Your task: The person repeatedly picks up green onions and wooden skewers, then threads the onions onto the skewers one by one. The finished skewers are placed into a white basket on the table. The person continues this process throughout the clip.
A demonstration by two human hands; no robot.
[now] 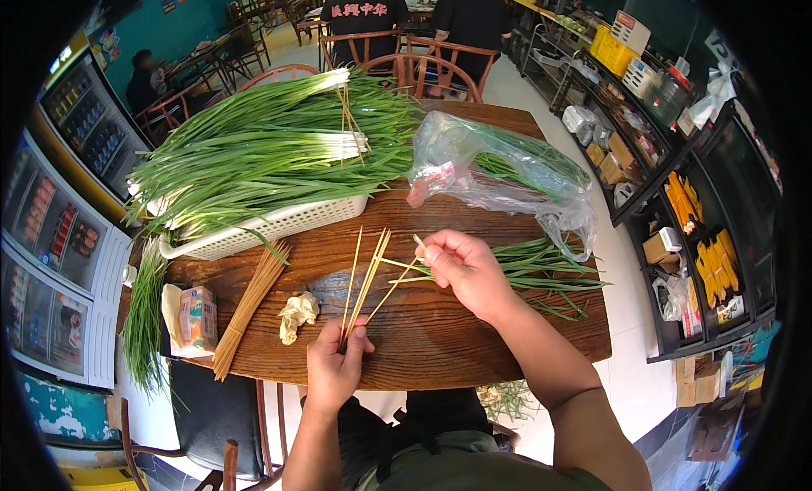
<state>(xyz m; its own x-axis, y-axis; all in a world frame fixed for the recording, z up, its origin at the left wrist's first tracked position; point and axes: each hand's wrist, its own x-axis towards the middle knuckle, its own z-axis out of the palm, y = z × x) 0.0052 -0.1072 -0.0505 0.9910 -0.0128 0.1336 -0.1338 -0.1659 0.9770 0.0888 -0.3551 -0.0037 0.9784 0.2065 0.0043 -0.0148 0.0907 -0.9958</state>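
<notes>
My left hand (337, 359) grips several thin bamboo skewers (366, 272) by their lower ends, fanned upward over the wooden table (431, 339). One skewer leans right towards my right hand (466, 269). That hand pinches a small pale piece (419, 241), seemingly a stalk end, between thumb and fingers beside the skewer's tip; whether it is pierced is hidden. Loose garlic chives (539, 269) lie on the tabletop behind and right of my right hand. At the left rests a thick bundle of skewers (250, 310), near a crumpled pale wad (298, 316).
A white perforated basket (273, 231) is heaped with chives (266, 155). Beside it lies a clear plastic bag (495, 167) with greens. A tissue pack (193, 320) and drooping chives (149, 320) occupy the left edge. Wooden chairs (438, 63) and two seated people stand beyond; shelving (634, 193) flanks the right.
</notes>
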